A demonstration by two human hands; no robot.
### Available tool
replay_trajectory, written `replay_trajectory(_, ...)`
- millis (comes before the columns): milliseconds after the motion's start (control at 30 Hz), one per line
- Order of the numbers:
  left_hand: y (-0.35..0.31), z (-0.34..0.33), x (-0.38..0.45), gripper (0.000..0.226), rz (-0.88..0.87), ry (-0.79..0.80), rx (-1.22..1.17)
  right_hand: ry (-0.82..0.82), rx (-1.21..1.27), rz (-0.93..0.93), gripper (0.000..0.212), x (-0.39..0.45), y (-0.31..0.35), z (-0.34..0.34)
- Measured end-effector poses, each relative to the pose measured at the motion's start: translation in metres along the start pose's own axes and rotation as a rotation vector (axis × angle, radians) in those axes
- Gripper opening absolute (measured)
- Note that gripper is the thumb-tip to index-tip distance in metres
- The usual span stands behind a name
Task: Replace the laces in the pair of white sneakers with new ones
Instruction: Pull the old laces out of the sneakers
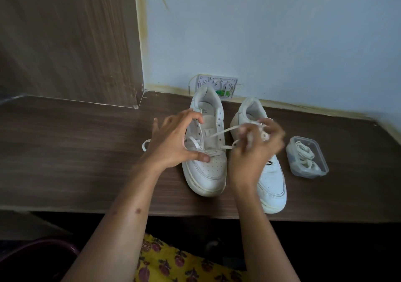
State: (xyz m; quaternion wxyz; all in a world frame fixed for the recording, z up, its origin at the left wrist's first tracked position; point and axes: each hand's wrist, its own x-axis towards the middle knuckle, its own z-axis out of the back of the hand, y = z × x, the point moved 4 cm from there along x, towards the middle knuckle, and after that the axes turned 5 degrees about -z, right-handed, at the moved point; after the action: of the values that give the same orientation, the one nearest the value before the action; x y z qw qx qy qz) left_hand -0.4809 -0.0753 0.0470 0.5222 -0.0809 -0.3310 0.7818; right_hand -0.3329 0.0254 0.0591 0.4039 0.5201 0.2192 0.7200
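On the wooden tabletop (86, 151), against the pale wall: two white sneakers side by side, toes toward the person, heels toward the wall. Left sneaker (206, 151) mostly unlaced, upper eyelets bare, one flat white lace (221, 132) running from its lower eyelets across to the right. Left hand (173, 143) spread over the left side of that shoe, thumb down on the toe box, fingers arched toward the collar, nothing pinched; judged a bracing hold, steadying the shoe against the pull. Right hand (256, 149) blurred, raised over the right sneaker (269, 179), fingers curled, grip closed on the bunched free length of the lace; judged to be drawing lace through the left shoe's eyelets. Whether old lace coming out or new lace going in, cannot tell. A loose loop of lace also lying at the left shoe's outer side, beside the left wrist. Lacing of the right sneaker largely hidden behind the right hand.

Just beside the right sneaker, on its far right and apart from it: small clear plastic container (307, 157), lid off or not in sight, holding coiled white laces (303, 151); likely kept within reach of the right hand. Old or new, not clear.

Behind the left sneaker's heel: white wall socket plate (217, 83) with something green in it.
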Motion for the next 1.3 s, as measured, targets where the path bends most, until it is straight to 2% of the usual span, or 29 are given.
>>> replay_trajectory(67,0.001,0.000,0.000,0.087,-0.004,0.000,0.011,-0.250,0.108,-0.102,0.016,0.011,-0.009,0.021)
replay_trajectory(133,0.002,0.000,0.000,0.087,-0.008,-0.005,0.013,-0.309,0.069,-0.170,0.010,0.017,-0.017,0.032)
replay_trajectory(233,0.001,-0.001,0.000,0.086,-0.014,-0.012,-0.002,-0.152,0.032,-0.135,0.019,0.011,-0.015,0.026)
replay_trajectory(400,0.002,-0.002,0.001,0.085,-0.025,-0.023,-0.028,0.358,-0.231,0.229,0.019,-0.012,0.006,-0.017)
replay_trajectory(467,0.002,-0.002,0.000,0.081,-0.022,-0.026,-0.038,0.429,-0.271,0.260,0.013,-0.021,0.006,-0.027)
replay_trajectory(600,0.002,-0.002,0.001,0.082,-0.022,-0.020,-0.030,0.442,-0.265,0.219,0.006,-0.020,0.001,-0.031)
replay_trajectory(667,0.003,-0.001,0.001,0.085,-0.033,-0.019,-0.027,0.344,-0.217,0.149,0.005,-0.015,0.002,-0.025)
replay_trajectory(733,0.003,-0.001,0.001,0.086,-0.043,-0.019,-0.033,0.069,-0.129,0.036,0.014,-0.005,0.001,-0.006)
replay_trajectory(800,0.002,-0.001,0.001,0.085,-0.047,-0.017,-0.028,-0.229,-0.049,-0.050,0.010,0.006,-0.006,0.016)
replay_trajectory(833,0.002,-0.001,0.001,0.085,-0.046,-0.018,-0.025,-0.319,-0.018,-0.087,0.011,0.009,-0.011,0.024)
replay_trajectory(933,0.003,-0.002,0.002,0.084,-0.049,-0.028,-0.032,-0.374,0.072,-0.206,0.022,0.013,-0.024,0.033)
replay_trajectory(1000,0.005,-0.002,0.001,0.084,-0.048,-0.031,-0.039,-0.331,0.078,-0.216,0.025,0.011,-0.021,0.031)
replay_trajectory(1067,0.005,-0.002,0.002,0.084,-0.049,-0.033,-0.040,-0.247,0.058,-0.151,0.023,0.009,-0.014,0.026)
replay_trajectory(1300,0.007,-0.005,0.001,0.084,-0.052,-0.017,-0.065,0.197,-0.043,0.080,0.010,-0.003,0.001,-0.001)
